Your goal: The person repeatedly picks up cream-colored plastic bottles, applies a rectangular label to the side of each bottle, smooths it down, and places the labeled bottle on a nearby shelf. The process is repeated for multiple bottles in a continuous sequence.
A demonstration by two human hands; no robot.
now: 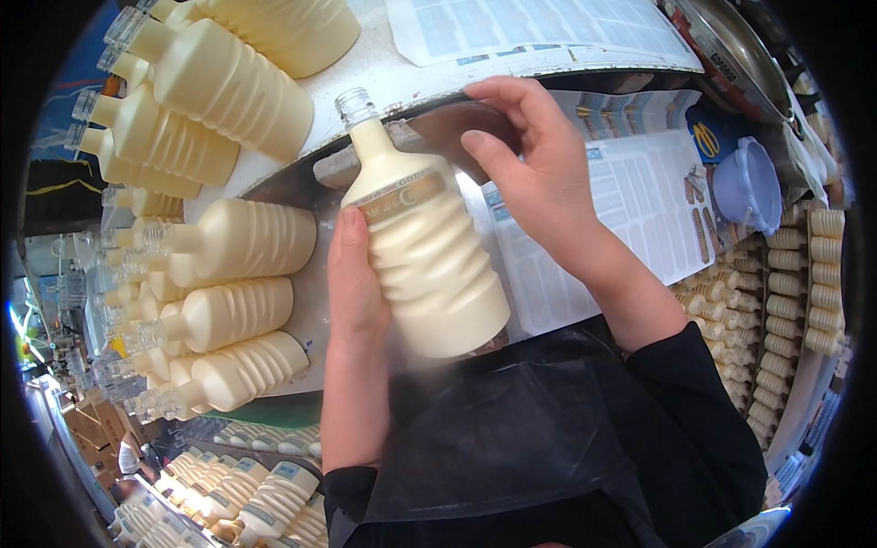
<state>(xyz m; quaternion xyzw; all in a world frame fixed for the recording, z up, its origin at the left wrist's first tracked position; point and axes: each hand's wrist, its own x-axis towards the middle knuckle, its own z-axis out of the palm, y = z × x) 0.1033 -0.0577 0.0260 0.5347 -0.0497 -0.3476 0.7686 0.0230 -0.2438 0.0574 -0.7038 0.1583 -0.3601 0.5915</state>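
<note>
A cream bottle point(438, 265) with rippled sides and a clear threaded neck lies tilted in front of me, neck pointing away. A gold label band point(397, 198) crosses its shoulder. My left hand point(356, 265) holds the bottle's left side, thumb against the label's end; its other fingers are hidden beneath. To the right of the neck, my right hand point(534, 155) is apart from the bottle, with fingers curved and thumb spread. Its fingertips are by a dark brown rounded piece point(461, 132) at the bench edge; I cannot tell whether they touch.
More cream bottles point(242, 242) lie stacked at left. Label sheets lie on the white bench point(356, 50), and another label sheet point(594, 228) is at right beside a lavender bucket point(744, 187). A metal basin point(735, 55) stands far right. Rows of bottles point(776, 320) fill the lower right.
</note>
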